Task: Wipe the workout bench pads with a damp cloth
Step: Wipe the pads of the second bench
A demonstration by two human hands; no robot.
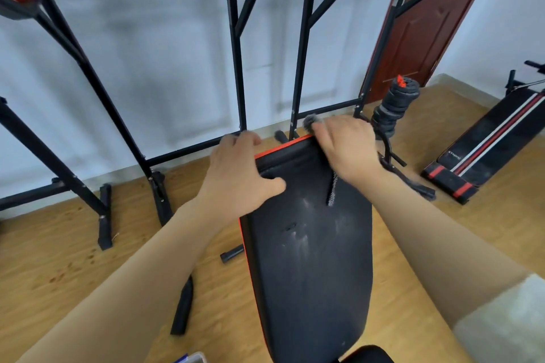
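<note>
Closest in, the long black bench pad point(312, 289) runs away between the person's forearms, with smeary damp streaks point(303, 215) across its middle. At its far end the left hand point(240, 169) grips the pad's left edge, fingers wrapped over and thumb on top, steadying it. The right hand point(346, 147) is bunched round a dark grey cloth point(310, 121), with a tuft poking past the fingers and a tail trailing onto the pad. I'd reckon the top edge is being wiped; flattening the cloth and pulling long overlapping strokes toward the near end would serve best. Of containers, only a pale sliver point(193, 358) shows at the bottom edge; what it holds I can't tell.
</note>
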